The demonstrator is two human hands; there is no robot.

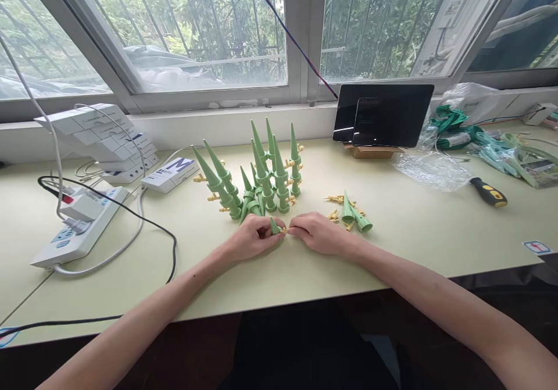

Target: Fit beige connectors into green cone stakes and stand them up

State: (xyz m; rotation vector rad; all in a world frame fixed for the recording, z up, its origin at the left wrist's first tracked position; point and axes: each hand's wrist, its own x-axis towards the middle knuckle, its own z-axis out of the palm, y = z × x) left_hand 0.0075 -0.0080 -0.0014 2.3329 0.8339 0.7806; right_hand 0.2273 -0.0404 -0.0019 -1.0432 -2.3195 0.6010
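My left hand (253,236) is closed around a green plant watering spike (274,225), its tip pointing up. At the fingertips a small yellow valve (283,230) shows against the spike. My right hand (317,233) pinches at that valve from the other side; the fingers hide most of it. Behind my hands stand several assembled green spikes (261,175) with yellow valves on their sides. Right of my right hand lie loose green spikes (347,208) and a scatter of small yellow valves (335,199).
A power strip (82,227) with cables and stacked white boxes (117,143) occupy the left. At the back, a black tablet and phone (383,117) lean on a cardboard box (370,150). Plastic wrap (429,169) and a screwdriver (488,192) lie to the right.
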